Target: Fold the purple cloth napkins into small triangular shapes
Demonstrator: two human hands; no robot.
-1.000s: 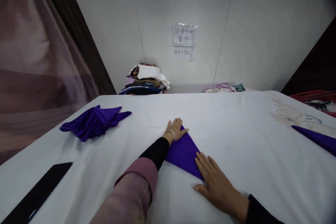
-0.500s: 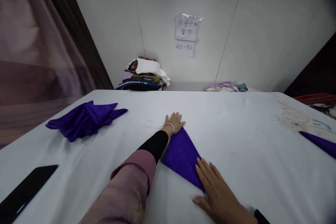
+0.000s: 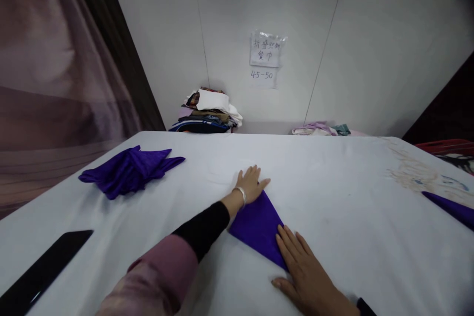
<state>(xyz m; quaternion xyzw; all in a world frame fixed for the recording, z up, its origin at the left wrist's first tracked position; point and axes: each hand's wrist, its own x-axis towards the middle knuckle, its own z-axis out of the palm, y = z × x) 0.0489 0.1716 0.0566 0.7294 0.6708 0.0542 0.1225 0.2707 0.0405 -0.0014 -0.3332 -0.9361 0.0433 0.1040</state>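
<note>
White table (image 3: 333,197): folded purple napkin (image 3: 257,224) lies flat under both hands.

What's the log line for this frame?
left hand: flat on purple napkin far tip | right hand: flat on near corner

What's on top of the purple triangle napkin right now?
The left hand lies flat on the napkin's far tip, and the right hand rests its fingers on the near corner. The cloth beneath both hands is covered.
</note>
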